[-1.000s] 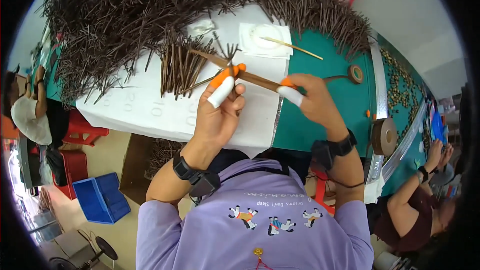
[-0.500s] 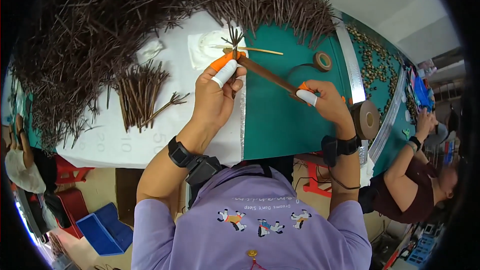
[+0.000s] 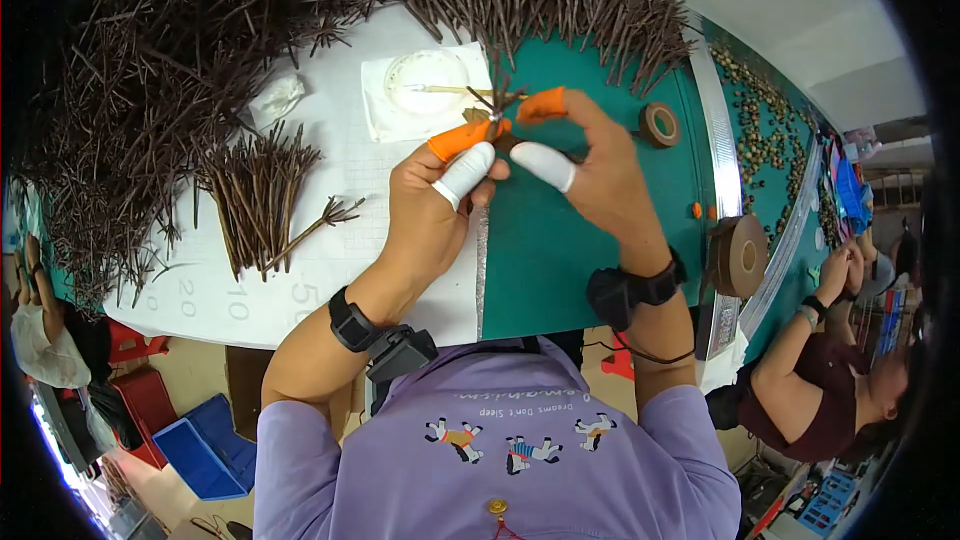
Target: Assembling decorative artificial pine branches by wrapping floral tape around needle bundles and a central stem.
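My left hand [image 3: 435, 190] is closed in a pinch on a brown branched twig [image 3: 496, 105], its forked tips pointing away from me. Orange covers the index finger and white wraps the thumb. Just right of it, my right hand [image 3: 600, 165] has its orange-tipped index finger and white-wrapped thumb spread apart. A short piece of brown tape [image 3: 513, 141] shows by the twig, between the hands. Behind them, a thin stick [image 3: 445, 89] with a white tip lies across a round white dish [image 3: 425, 68] on white paper.
A short-twig bundle [image 3: 255, 205] and one loose twig [image 3: 312, 236] lie left. Large twig heaps [image 3: 200, 70] line the back. A small tape roll [image 3: 660, 125] and larger roll [image 3: 738, 255] sit right. A co-worker [image 3: 820, 370] works at far right.
My right hand has moved left and up to the twig, and its finger and thumb have parted. The brown strip that stretched between my hands no longer shows stretched out.
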`<state>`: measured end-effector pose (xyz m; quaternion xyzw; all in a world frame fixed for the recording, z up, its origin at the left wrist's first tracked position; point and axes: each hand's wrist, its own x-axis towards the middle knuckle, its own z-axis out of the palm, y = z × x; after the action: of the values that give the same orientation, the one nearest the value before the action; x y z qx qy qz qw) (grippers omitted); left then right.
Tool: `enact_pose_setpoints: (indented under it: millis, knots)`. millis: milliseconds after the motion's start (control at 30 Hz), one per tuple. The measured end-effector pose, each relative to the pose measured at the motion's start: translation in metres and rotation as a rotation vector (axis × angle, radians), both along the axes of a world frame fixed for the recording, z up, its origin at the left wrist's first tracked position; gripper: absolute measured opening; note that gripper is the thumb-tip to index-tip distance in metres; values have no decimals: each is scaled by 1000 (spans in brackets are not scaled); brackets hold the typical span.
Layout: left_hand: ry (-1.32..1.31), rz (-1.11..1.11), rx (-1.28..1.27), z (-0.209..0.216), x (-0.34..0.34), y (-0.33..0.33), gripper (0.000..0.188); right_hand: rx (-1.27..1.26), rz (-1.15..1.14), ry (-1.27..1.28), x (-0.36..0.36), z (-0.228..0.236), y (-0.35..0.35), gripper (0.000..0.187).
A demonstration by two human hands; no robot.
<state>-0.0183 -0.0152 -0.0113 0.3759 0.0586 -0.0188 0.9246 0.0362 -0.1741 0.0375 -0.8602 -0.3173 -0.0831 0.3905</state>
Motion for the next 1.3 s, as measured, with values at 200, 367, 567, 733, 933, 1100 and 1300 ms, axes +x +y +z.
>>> enact_pose_setpoints:
  millis: [200, 367, 567, 733, 933, 1100, 1300]
  knots:
    - [-50, -45, 42, -2, -2, -1, 21, 175, 48, 558, 1, -26, 3, 18]
    - [70, 64, 58, 8, 2, -1, 19, 282, 20, 427, 10, -44, -10, 16]
    - [156, 71, 200, 3, 4, 2, 20, 462, 0, 706, 2, -28, -7, 16]
    - [154, 17, 160, 0, 3, 5, 21, 459, -32, 690, -3, -32, 0, 11]
    - [130, 67, 295, 3, 2, -2, 19, 430, -25, 660, -3, -36, 3, 11]
    - [165, 79, 359, 4, 3, -1, 20, 425, -27, 663, -4, -35, 5, 12]
    - [166, 62, 347, 4, 3, 1, 16, 344, -13, 662, -2, -36, 3, 11]
